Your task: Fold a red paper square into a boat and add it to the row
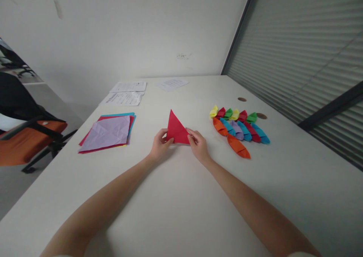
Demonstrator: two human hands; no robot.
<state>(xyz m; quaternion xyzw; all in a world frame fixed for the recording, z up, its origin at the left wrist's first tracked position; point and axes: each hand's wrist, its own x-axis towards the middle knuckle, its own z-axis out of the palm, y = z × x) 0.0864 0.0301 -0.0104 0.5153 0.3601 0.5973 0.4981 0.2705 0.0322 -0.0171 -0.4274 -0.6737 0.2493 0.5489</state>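
Note:
A red sheet of paper folded into a triangle [177, 129] is held upright in the middle of the white table [159, 204], its point upward. My left hand [160, 143] pinches its lower left corner between thumb and fingers. On the other side, my right hand [198, 143] grips the lower right corner the same way. To the left lies a stack of coloured paper sheets with a creased lilac sheet [107, 134] on top. Rows of folded paper pieces in several colours rest to the right, among them an orange piece [238, 146] nearest me.
Printed sheets [124, 98] lie at the far left of the table, and another printed sheet [171, 84] lies by the wall. Round brown cable holes [261, 116] sit near the right edge. An orange and black chair [34, 136] stands left; window blinds [306, 53] line the right.

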